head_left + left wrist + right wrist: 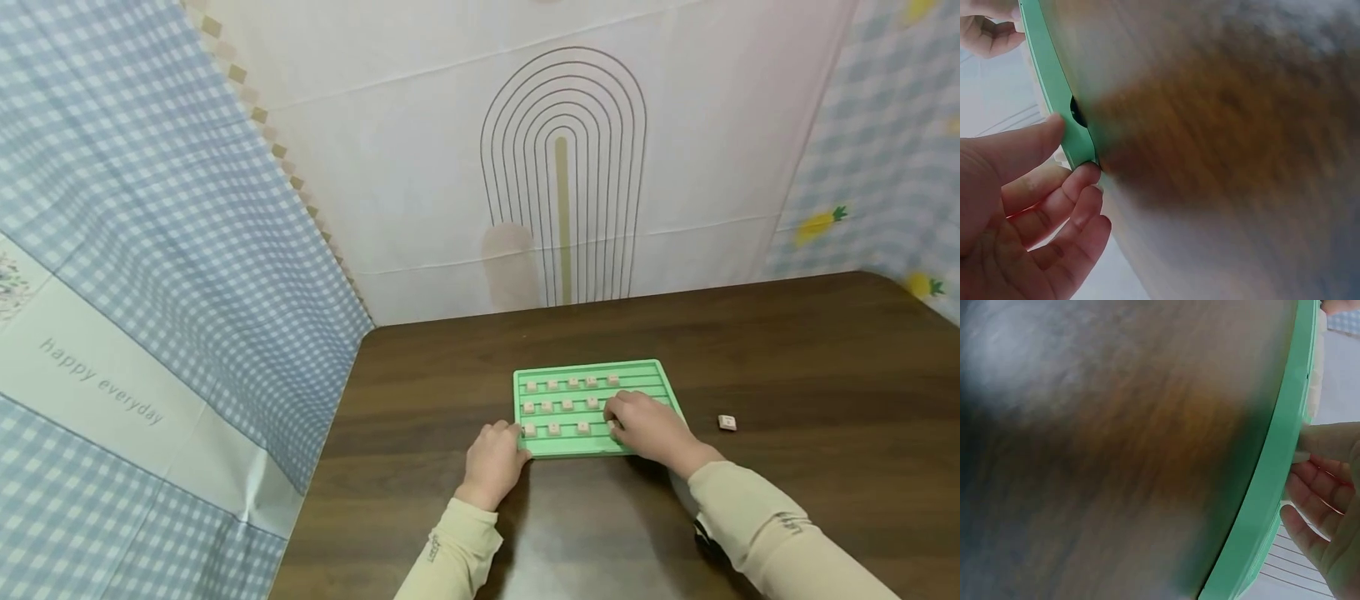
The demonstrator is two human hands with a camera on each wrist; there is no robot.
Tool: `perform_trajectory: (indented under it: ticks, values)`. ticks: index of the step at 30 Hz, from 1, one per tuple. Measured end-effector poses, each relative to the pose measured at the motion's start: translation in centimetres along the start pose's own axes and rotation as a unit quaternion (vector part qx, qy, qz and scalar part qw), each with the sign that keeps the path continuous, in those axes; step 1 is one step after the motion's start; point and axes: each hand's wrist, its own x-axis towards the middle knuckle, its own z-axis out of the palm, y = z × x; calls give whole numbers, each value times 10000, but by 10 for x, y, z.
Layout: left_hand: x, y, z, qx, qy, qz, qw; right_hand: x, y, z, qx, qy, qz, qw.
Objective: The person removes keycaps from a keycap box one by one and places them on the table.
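A light green tray with raised ridges lies on the table, with several small cream tiles in three rows across it. At its near left corner my left hand grips the edge; in the left wrist view the thumb presses the green side and the fingertips touch the corner. My right hand is over the tray's right part, at the nearer rows. Between its thumb and fingers a pale tile shows in the right wrist view, mostly hidden by the hand.
One loose cream tile lies on the dark wooden table to the right of the tray. Behind the table hangs a pale cloth with an arch pattern, and a blue checked cloth hangs at the left.
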Motion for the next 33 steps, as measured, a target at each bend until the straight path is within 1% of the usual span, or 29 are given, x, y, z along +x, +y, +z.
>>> perform_trajectory:
  ticks: [5, 10, 13, 15, 17, 19, 22, 24, 26, 29, 33]
  values:
    - [0, -1, 1, -102, -44, -4, 9999, -3, -1, 3, -133, 249, -118, 9995]
    - [1, -1, 0, -202, -66, -78, 9997, -5, -2, 3, -282, 390, -258, 9985]
    - [2, 2, -1, -214, -62, -98, 9997, -7, -1, -3, -264, 458, -244, 9983]
    - [2, 3, -2, -115, -17, -68, 9999, -10, 4, -11, -220, 490, -159, 9984]
    - [2, 5, -3, -8, 21, -82, 10000, -15, 12, -23, -189, 544, 3, 9983]
    - [2, 5, -3, 106, 44, -106, 9999, -22, 26, -36, -163, 597, 209, 9979]
    - [3, 4, -3, 126, 17, -173, 9998, -38, 51, -55, -101, 620, 644, 9959]
    - [3, 3, -4, 75, -16, -189, 9998, -51, 70, -62, -41, 507, 966, 9940]
    - [4, 2, -4, 1, -61, -202, 9998, -65, 87, -65, -13, 306, 1258, 9916]
    - [4, 2, -3, -48, -116, -214, 9997, -79, 106, -60, 10, -66, 1543, 9880]
    - [6, 4, -2, -96, -223, -286, 9993, -88, 114, -51, -3, -329, 1632, 9860]
